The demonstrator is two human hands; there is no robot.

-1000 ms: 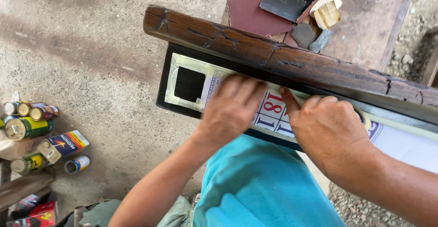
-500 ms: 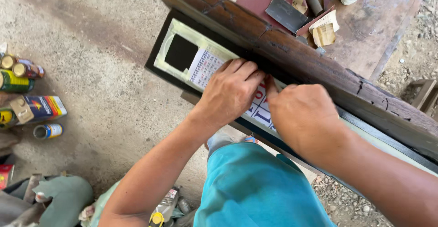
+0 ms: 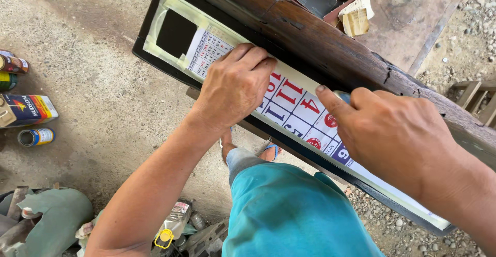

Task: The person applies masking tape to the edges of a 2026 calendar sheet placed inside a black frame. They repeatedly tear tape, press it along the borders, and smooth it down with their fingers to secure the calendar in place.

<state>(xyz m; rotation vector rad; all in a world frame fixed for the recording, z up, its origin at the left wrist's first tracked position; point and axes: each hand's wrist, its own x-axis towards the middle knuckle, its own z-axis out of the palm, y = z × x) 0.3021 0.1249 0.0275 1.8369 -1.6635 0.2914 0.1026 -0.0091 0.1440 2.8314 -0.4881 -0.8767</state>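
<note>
1. We see our left hand flat, palm down, fingers together & slightly bent, pressing on a calendar sheet. It pinches nothing.
2. Our right hand is curled w/ index finger stretched along the sheet's upper edge, next to the beam. A small bluish-grey thing shows at the fingers; we can't tell what it is or how firmly it's gripped.
3. The calendar sheet lies face up on a long dark panel, running diagonally from upper left to lower right. It's pale w/ red & blue printed numerals in boxes. The dark panel shows through a rectangular opening near its left end.
4. A rough dark wooden beam runs just above the sheet, parallel to it, touching or overlapping the panel's far edge.
5. Behind the beam is a brown work surface w/ sandpaper scraps & a dark flat piece.
6. We wear teal shorts, bottom centre; a foot in a blue sandal stands on the concrete floor.
7. At left on the floor: several small cans & a rectangular tin, well apart from the hands. At lower left there's a greenish cloth & a plastic bottle.
</note>
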